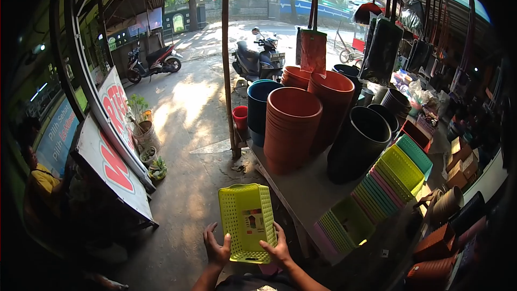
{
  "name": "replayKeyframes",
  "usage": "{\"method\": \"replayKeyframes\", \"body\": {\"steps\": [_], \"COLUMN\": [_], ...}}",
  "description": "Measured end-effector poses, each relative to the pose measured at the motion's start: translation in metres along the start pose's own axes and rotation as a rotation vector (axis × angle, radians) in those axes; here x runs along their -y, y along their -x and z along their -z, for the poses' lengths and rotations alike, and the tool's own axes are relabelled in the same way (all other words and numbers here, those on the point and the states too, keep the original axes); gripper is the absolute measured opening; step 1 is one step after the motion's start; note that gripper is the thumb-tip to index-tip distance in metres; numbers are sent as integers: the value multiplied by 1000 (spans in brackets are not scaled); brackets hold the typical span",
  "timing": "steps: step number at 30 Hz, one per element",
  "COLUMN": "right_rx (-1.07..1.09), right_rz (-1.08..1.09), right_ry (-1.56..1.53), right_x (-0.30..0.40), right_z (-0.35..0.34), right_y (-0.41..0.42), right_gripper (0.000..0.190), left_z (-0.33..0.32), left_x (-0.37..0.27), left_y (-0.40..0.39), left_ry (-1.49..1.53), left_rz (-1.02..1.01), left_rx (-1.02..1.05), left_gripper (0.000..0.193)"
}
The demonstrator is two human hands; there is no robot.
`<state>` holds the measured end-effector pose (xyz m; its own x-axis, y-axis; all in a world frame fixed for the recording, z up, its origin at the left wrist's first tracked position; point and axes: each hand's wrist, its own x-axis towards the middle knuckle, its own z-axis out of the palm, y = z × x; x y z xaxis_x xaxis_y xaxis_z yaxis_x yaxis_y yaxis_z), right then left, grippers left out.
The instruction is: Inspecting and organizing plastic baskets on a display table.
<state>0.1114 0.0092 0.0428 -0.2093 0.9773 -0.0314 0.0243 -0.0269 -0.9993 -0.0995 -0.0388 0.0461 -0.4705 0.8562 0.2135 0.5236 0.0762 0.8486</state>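
Observation:
A yellow-green perforated plastic basket [252,226] is tilted in front of my body, its open side facing me. A printed label is on its inner bottom. My right hand [281,250] holds the basket's right side, thumb over the rim and fingers behind the wall. My left hand [218,246] is at the lower left side, fingers spread away from the basket. Its thumb overlaps the basket's edge; whether it touches is unclear. On the table [278,186] to the right lie nested rows of similar baskets [381,184] in green, pink and yellow.
Stacked terracotta-coloured pots [288,129], black pots [355,145] and blue pots [258,109] stand on the table. A wooden post [227,64] rises beside its corner. Signboards [113,169] and potted plants [147,141] line the left. Motor scooters [258,58] are parked beyond. A seated person [44,180] is at far left.

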Motion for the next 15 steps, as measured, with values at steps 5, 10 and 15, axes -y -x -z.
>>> {"method": "replayKeyframes", "body": {"steps": [5, 10, 15], "right_rx": [-154, -81, -40], "right_rz": [70, 176, 160], "right_ry": [445, 656, 676], "right_x": [8, 21, 31], "right_z": [-24, -15, 4], "right_y": [14, 18, 25], "right_gripper": [100, 97, 95], "left_z": [-16, -49, -50], "left_x": [-43, -43, -53], "left_y": [-3, 3, 10], "left_ry": [700, 679, 726], "left_rz": [218, 107, 214], "left_rx": [281, 279, 302], "left_gripper": [47, 22, 21]}}
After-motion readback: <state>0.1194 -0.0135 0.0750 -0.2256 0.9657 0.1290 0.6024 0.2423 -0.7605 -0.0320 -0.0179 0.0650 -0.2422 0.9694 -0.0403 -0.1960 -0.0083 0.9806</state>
